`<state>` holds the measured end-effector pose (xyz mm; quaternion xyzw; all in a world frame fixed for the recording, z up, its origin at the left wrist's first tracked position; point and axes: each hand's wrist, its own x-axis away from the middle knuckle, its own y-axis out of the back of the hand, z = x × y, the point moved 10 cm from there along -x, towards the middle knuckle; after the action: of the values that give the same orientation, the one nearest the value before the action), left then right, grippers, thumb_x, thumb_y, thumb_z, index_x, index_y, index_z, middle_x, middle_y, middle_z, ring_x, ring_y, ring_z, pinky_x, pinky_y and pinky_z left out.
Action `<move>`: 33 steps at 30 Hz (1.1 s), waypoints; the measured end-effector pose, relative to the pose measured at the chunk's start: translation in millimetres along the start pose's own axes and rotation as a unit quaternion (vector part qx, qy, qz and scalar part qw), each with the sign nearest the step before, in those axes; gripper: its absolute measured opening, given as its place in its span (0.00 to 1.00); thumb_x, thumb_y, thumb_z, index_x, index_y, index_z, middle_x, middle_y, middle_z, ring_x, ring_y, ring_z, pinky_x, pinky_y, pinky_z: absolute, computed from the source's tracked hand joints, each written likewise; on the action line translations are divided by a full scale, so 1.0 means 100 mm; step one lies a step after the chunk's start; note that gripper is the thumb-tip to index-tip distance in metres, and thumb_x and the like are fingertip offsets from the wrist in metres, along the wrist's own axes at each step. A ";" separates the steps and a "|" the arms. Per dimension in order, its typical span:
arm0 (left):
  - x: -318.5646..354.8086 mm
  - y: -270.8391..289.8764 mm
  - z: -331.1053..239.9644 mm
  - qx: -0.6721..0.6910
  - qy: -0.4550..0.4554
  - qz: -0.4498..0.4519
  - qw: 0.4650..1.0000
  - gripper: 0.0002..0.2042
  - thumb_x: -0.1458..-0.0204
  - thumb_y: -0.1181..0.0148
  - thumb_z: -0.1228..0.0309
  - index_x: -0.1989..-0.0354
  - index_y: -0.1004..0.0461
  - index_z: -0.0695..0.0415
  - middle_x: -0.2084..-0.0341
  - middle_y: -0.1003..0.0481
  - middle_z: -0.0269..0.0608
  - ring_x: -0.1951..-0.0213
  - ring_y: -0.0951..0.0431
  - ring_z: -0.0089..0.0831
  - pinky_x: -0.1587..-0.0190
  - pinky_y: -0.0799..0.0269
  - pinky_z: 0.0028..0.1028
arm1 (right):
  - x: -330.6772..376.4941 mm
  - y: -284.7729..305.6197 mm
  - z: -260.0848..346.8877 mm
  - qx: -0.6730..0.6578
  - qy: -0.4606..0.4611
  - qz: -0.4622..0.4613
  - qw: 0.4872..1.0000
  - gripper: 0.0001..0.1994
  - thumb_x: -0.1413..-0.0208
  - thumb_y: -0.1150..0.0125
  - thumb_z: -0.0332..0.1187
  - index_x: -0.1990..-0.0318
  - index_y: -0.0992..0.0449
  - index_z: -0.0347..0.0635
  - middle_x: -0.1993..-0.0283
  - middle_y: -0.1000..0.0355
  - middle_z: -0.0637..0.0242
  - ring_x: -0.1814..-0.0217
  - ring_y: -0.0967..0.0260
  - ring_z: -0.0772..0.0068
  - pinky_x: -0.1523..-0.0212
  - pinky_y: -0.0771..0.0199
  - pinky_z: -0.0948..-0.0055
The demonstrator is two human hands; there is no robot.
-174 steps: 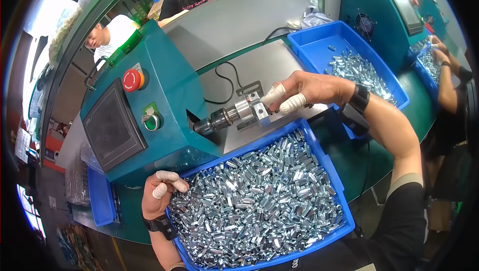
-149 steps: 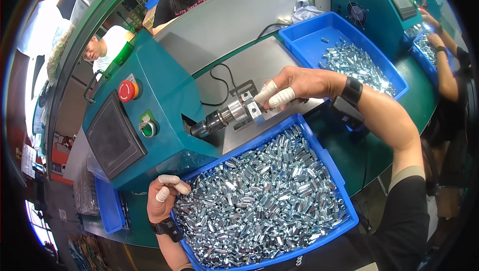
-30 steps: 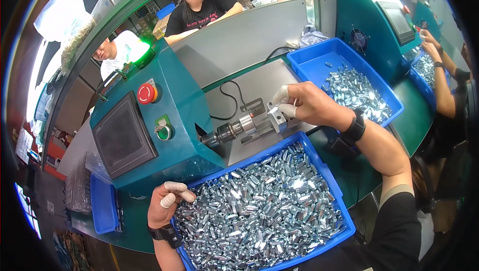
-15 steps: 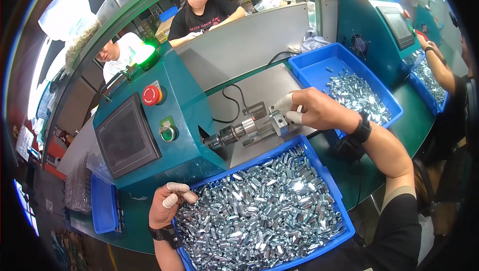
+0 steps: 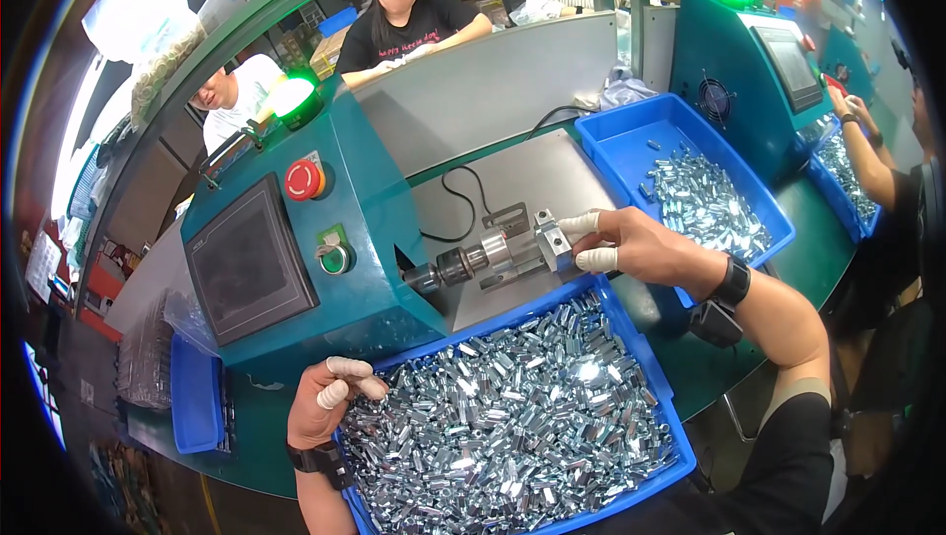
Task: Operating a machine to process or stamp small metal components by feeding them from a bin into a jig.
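My right hand [image 5: 645,251], with white finger cots, is at the right side of a metal fixture block [image 5: 553,241] on the machine's plate. Its thumb and fingers close together there, and anything between them is hidden. A chuck [image 5: 453,266] sticks out of the green machine [image 5: 360,190] and lines up with the block. My left hand [image 5: 330,399], also in finger cots, hovers by the left rim of a blue bin [image 5: 680,427] full of small shiny metal hex pieces [image 5: 512,417]. The fingers are pinched, and I cannot make out what they hold.
Another blue bin [image 5: 616,156], partly filled with similar pieces, stands behind my right hand. The machine carries a dark screen [image 5: 251,259], a red stop button [image 5: 304,179] and a green lamp [image 5: 293,99]. A co-worker [image 5: 409,18] sits beyond the grey partition [image 5: 493,92].
My right hand has shifted slightly right and down, farther off the top of the fixture block. The lamp on the neighbouring machine has turned from orange to green. My left hand has barely moved.
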<state>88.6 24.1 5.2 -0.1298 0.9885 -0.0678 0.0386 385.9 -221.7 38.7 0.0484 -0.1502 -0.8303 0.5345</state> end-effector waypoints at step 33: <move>-0.04 -0.06 -0.05 -0.002 -0.014 0.021 1.000 0.20 0.41 0.37 0.59 0.50 0.25 0.63 0.65 0.19 0.50 0.58 0.19 0.42 0.51 0.24 0.39 | -0.39 -0.08 -0.03 -0.005 0.018 0.162 0.987 0.24 0.42 0.33 0.40 0.42 0.24 0.35 0.50 0.22 0.63 0.56 0.29 0.75 0.56 0.25 0.74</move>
<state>93.9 19.8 11.0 -0.1099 0.9905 -0.0631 0.0539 396.2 -184.2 30.0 0.0359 -0.1418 -0.7328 0.6645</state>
